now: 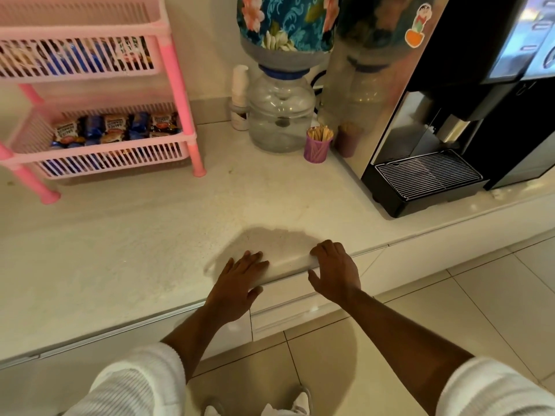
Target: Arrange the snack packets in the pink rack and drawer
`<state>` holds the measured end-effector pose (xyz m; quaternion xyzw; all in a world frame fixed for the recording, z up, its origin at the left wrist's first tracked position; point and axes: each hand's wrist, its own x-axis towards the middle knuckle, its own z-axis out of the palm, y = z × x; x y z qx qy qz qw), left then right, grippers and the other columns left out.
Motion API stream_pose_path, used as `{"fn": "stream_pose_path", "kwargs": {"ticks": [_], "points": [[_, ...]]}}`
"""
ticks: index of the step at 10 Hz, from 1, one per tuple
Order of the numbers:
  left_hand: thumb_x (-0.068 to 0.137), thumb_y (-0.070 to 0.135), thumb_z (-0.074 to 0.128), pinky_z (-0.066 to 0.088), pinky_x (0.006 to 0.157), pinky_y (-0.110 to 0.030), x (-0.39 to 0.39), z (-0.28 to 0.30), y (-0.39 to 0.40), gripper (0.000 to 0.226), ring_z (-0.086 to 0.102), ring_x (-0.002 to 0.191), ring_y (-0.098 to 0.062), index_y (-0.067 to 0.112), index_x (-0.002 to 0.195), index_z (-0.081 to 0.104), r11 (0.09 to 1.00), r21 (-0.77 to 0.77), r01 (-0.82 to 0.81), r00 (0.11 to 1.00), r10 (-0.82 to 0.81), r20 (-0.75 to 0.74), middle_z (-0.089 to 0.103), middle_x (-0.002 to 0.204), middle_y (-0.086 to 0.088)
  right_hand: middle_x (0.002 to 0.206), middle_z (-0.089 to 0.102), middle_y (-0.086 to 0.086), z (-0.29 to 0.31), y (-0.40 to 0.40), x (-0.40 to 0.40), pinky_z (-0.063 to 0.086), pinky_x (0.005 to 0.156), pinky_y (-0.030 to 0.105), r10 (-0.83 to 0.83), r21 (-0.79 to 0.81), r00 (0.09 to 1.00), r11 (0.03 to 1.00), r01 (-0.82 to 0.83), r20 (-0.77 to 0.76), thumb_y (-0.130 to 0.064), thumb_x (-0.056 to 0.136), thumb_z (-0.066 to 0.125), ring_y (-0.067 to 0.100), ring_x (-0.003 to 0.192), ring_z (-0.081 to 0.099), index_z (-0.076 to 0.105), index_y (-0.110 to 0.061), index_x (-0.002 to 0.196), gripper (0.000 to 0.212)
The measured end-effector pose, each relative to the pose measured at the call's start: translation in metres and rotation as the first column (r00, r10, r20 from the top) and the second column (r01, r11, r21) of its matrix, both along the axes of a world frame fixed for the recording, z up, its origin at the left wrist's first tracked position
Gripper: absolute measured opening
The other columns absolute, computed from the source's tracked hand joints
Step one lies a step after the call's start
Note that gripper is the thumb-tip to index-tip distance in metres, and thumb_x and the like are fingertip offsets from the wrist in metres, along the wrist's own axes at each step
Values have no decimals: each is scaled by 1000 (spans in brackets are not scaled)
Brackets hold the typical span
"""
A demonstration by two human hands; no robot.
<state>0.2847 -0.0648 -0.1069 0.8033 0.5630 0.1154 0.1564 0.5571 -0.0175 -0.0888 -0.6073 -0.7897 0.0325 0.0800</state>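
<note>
A pink rack (177, 85) with slotted shelves stands at the back left of the white counter (126, 235). Snack packets (120, 129) in blue, orange and brown wrappers lie in rows on its lower shelf. More packets (75, 57) show through the slats of the middle shelf. My left hand (238, 283) lies flat on the counter's front edge, fingers straight. My right hand (335, 267) rests on the same edge a little to the right, its fingers bent over the rim. Neither hand holds anything. A white drawer front (288, 313) sits just below the hands.
A water dispenser (280, 115) with a floral-covered bottle stands at the back. A purple cup of wooden stirrers (318, 145) is beside it. A black coffee machine (450, 130) with a drip tray fills the right. Tiled floor lies below the counter.
</note>
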Motion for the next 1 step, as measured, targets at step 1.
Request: {"fn": "stream_pose_path", "kwargs": {"ticks": [1], "points": [[100, 40, 45, 4, 122, -38, -9, 5, -5, 58, 3, 153, -16, 26, 154, 26, 998, -27, -53, 998, 54, 32, 13, 164, 8, 119, 55, -8, 7, 0, -15, 52, 85, 26, 91, -38, 993, 995, -94, -70, -43, 76, 65, 15, 108, 54, 60, -29, 120, 46]]}}
